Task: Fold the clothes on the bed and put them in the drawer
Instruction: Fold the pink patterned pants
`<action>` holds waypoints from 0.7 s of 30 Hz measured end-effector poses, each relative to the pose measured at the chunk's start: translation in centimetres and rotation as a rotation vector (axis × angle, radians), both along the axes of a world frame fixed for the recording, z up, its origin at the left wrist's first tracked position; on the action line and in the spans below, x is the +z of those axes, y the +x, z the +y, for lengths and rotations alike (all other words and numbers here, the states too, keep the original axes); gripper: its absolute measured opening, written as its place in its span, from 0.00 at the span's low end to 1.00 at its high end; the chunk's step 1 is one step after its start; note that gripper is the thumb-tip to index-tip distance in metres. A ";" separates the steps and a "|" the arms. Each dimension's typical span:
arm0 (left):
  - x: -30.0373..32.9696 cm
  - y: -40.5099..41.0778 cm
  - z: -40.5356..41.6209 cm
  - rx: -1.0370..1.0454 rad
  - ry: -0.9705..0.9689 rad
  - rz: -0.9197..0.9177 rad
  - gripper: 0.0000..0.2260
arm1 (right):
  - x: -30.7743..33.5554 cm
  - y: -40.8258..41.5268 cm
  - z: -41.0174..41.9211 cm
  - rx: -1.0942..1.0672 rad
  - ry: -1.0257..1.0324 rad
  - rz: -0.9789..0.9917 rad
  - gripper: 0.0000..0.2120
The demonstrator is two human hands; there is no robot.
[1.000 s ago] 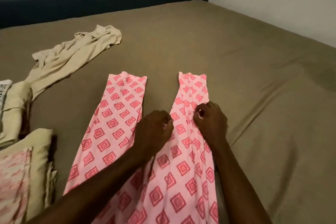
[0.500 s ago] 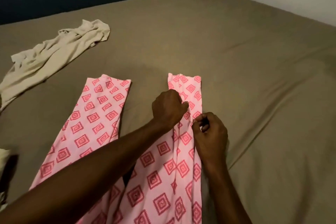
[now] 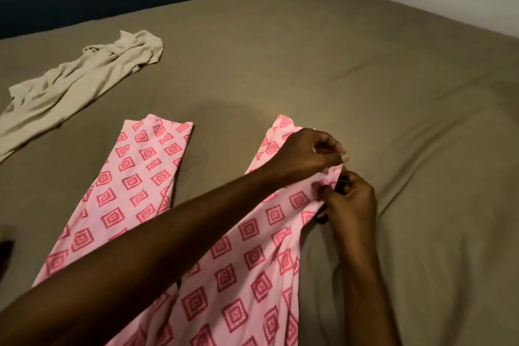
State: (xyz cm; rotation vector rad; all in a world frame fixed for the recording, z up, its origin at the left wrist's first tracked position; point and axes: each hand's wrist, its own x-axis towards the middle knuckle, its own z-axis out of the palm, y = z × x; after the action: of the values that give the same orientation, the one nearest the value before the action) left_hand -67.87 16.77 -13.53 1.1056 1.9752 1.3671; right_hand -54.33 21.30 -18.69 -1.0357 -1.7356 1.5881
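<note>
Now the pink trousers with red diamond print lie spread on the olive-brown bed. Both hands work the right leg's outer edge: the left hand pinches the fabric near the hem, the right hand pinches it just below. A crumpled beige garment lies well apart, far left.

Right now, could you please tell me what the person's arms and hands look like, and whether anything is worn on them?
Both forearms are bare as far as the picture shows, with no sleeves in view. The left hand and the right hand are bare too: no gloves, and no watch or bracelet shows at the visible wrists. Rings cannot be ruled out, since the curled fingers hide parts of each other.
</note>
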 end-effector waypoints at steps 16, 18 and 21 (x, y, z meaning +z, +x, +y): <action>-0.7 -10.0 -3.7 0.612 -0.288 -0.056 0.10 | 0.1 -0.7 -0.5 -0.003 0.161 -0.065 0.22; -1.2 -11.1 -3.8 0.741 -0.265 -0.149 0.09 | 0.0 -0.7 -0.5 -0.014 0.181 -0.100 0.22; -1.9 -11.4 -4.2 0.765 -0.215 -0.259 0.12 | 0.1 -0.7 -0.8 0.002 0.203 -0.123 0.19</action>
State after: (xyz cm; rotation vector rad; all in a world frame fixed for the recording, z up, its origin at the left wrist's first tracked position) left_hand -79.30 12.54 -15.45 0.0357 2.3656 1.4895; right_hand -55.05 20.52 -18.64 -1.0496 -1.9347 1.3399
